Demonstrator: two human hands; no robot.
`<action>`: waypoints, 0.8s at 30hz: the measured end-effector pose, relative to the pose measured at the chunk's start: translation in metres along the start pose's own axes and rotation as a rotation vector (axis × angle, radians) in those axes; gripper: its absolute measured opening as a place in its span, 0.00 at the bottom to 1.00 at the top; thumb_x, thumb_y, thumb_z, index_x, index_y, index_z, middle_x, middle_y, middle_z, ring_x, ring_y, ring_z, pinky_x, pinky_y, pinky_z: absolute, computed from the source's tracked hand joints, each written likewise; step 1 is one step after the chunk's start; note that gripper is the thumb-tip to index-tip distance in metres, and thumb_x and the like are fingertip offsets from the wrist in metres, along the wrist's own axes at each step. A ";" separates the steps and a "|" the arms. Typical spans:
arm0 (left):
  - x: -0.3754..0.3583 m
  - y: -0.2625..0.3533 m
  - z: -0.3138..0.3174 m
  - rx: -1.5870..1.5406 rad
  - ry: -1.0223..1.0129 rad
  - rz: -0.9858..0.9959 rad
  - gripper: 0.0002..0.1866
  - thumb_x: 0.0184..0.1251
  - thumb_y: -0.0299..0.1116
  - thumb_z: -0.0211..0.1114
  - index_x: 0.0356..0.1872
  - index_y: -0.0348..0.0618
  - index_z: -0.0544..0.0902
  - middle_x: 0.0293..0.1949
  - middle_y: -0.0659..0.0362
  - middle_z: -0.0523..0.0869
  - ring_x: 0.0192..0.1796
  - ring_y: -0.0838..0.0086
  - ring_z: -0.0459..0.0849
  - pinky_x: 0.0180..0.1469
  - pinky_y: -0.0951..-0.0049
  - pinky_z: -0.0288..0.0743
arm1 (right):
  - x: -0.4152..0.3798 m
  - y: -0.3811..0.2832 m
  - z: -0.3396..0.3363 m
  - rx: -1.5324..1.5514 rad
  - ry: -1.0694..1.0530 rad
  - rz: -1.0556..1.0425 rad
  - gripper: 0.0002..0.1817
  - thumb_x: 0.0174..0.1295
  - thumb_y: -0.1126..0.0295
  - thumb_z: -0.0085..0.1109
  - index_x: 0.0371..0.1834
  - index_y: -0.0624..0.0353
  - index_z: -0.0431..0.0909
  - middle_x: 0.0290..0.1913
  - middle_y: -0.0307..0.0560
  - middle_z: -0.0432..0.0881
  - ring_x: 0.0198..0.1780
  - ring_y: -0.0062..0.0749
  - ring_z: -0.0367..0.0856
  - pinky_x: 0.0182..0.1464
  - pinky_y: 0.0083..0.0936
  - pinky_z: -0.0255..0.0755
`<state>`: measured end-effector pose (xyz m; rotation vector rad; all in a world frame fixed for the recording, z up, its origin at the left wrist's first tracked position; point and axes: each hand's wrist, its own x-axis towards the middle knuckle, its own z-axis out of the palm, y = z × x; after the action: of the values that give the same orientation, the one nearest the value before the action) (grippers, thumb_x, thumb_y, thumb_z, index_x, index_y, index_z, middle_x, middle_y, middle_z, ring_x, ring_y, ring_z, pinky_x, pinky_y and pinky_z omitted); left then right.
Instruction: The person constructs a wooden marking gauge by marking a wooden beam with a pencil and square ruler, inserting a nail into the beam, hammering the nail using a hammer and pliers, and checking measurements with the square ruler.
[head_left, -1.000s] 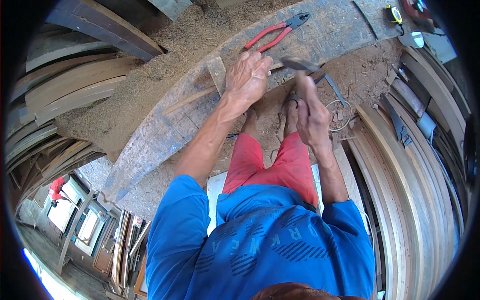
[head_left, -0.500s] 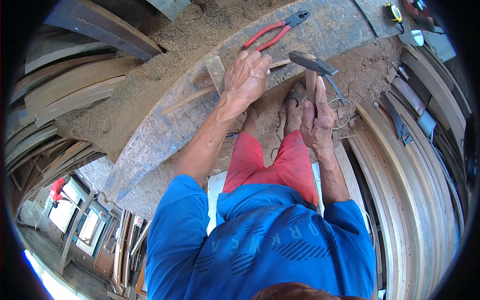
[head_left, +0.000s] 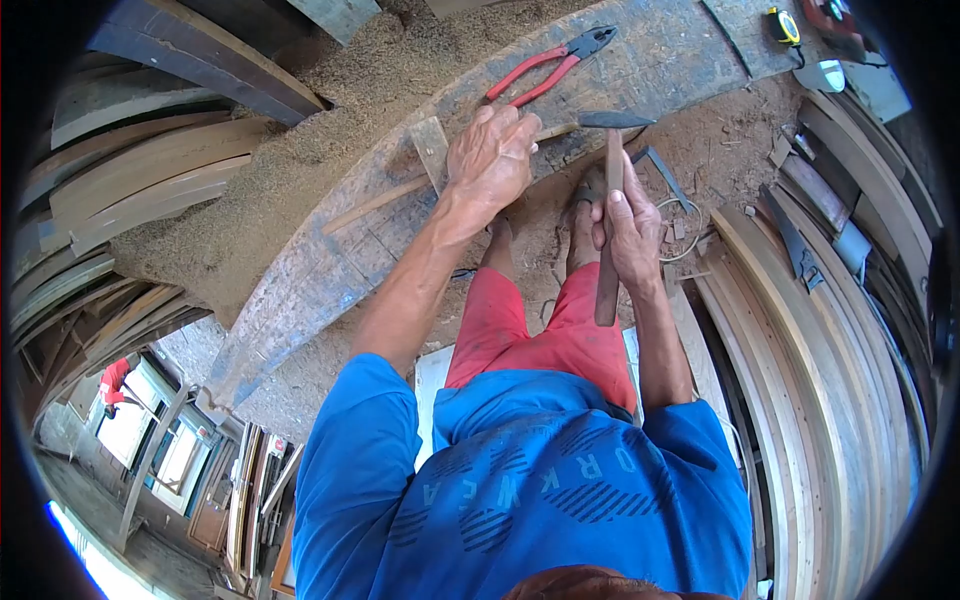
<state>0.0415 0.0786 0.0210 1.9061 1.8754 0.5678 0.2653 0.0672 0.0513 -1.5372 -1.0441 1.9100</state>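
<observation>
My left hand (head_left: 492, 158) presses down on a thin wooden strip (head_left: 378, 201) that lies along a wide curved plank (head_left: 330, 260). Its fingers pinch something small at the strip, too small to make out. My right hand (head_left: 631, 228) grips the wooden handle of a hammer (head_left: 610, 190). The hammer's dark metal head is down at the plank's edge, just right of my left fingertips. A small wooden block (head_left: 432, 146) sits on the plank beside my left hand.
Red-handled pliers (head_left: 545, 66) lie on the plank above my hands. A yellow tape measure (head_left: 788, 27) sits at the upper right. Curved wooden pieces are stacked at right (head_left: 800, 330) and left (head_left: 140, 180). Sawdust (head_left: 250, 190) covers the floor. My bare feet rest below the plank.
The hammer swung up and then came down: its head now sits at the plank's edge and the handle points toward me. My left hand stayed on the strip.
</observation>
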 end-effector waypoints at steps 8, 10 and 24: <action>0.000 0.001 -0.003 0.015 -0.047 -0.019 0.07 0.54 0.28 0.70 0.32 0.45 0.80 0.30 0.53 0.78 0.38 0.55 0.80 0.40 0.55 0.75 | 0.004 0.010 0.002 0.093 -0.018 0.011 0.30 0.78 0.65 0.45 0.82 0.50 0.56 0.28 0.34 0.75 0.22 0.12 0.68 0.25 0.14 0.66; 0.002 0.002 -0.003 0.022 -0.047 -0.012 0.07 0.54 0.28 0.70 0.32 0.45 0.80 0.30 0.54 0.78 0.38 0.54 0.80 0.40 0.55 0.75 | 0.004 0.006 -0.002 0.017 -0.119 0.012 0.31 0.78 0.64 0.46 0.82 0.51 0.56 0.28 0.35 0.75 0.22 0.13 0.68 0.25 0.14 0.66; -0.001 -0.001 -0.002 0.018 -0.046 -0.024 0.08 0.55 0.30 0.71 0.33 0.44 0.80 0.32 0.53 0.79 0.40 0.54 0.81 0.41 0.54 0.75 | 0.001 0.008 -0.003 -0.813 0.078 -0.578 0.36 0.68 0.78 0.55 0.80 0.52 0.60 0.30 0.52 0.79 0.29 0.44 0.81 0.36 0.38 0.76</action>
<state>0.0400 0.0776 0.0222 1.8895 1.8778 0.4975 0.2690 0.0640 0.0446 -1.4135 -2.1061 1.0546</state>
